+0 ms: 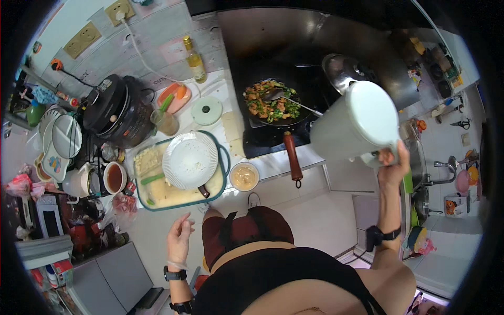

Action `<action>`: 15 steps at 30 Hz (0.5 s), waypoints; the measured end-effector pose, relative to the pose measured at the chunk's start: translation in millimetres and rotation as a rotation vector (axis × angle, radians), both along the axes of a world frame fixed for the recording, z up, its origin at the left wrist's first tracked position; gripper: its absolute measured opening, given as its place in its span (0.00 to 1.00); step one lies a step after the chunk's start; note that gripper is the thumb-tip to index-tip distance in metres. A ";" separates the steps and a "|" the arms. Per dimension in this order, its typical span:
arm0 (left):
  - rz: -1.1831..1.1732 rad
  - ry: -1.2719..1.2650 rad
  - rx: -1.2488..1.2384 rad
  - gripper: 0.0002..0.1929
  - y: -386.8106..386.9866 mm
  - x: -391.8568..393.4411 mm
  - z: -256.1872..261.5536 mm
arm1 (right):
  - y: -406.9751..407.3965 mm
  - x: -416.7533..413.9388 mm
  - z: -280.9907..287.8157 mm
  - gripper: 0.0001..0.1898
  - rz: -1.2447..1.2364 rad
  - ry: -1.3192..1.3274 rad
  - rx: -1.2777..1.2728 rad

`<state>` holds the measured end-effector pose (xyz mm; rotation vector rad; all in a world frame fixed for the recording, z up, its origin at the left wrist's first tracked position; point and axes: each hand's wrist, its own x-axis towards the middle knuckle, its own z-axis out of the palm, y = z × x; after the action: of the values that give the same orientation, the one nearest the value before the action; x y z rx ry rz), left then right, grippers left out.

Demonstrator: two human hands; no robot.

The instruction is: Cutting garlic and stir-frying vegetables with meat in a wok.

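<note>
My right hand (393,163) grips the handle of a large translucent pitcher (338,128) with a pale lid, held tilted at the right of the stove. Left of the pitcher, a dark wok (303,118) with a wooden handle (292,157) holds chopped greens and orange-brown pieces (267,106); a metal spatula (301,104) rests in it. My left hand (180,236) hangs with nothing in it, fingers slightly bent and apart, below the green-rimmed cutting board (181,202). On the board lie a white fluted plate (190,159), a green stalk (152,178) and a knife with a dark handle (204,191).
A bowl of pale liquid (244,176) stands at the counter edge. Beyond are a green lid (206,110), a glass jar (165,122), an oil bottle (195,61) and an electric cooker (118,112). A metal lid (342,71) lies behind the pitcher; a sink faucet (445,171) is far right.
</note>
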<state>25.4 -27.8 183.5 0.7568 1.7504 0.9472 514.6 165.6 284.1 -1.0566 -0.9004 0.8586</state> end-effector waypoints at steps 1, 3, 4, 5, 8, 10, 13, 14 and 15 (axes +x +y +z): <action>-0.018 -0.020 0.025 0.17 1.8 -4.8 -2.2 | -11.1 2.1 10.2 0.13 0.016 0.026 0.002; -0.043 -0.010 0.033 0.17 11.0 -14.5 -5.0 | -35.2 0.5 31.5 0.12 0.040 0.030 0.050; -0.082 -0.021 0.062 0.17 15.2 -20.6 -6.0 | -47.9 3.6 37.7 0.12 0.035 0.045 0.040; -0.128 -0.031 0.094 0.17 22.0 -26.1 -7.5 | -61.1 -4.1 46.4 0.13 -0.049 0.089 0.014; -0.159 -0.033 0.076 0.16 33.9 -50.6 -11.4 | -83.3 -36.4 56.6 0.14 -0.108 0.136 -0.018; -0.209 -0.039 0.051 0.16 38.1 -68.5 -14.3 | -95.0 -62.1 57.6 0.16 -0.088 0.203 -0.059; -0.272 -0.052 0.050 0.17 41.4 -103.1 -21.1 | -99.1 -121.5 52.9 0.15 0.007 0.295 -0.100; -0.272 -0.056 0.047 0.17 40.4 -114.6 -22.6 | -96.3 -139.0 49.1 0.15 0.013 0.312 -0.133; -0.251 -0.063 0.063 0.17 38.5 -126.3 -24.7 | -92.1 -160.7 45.6 0.15 0.014 0.306 -0.138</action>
<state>-100.9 10.6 158.8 0.9526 1.5350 0.8490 354.0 73.5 329.7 -1.0030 -0.5984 1.0733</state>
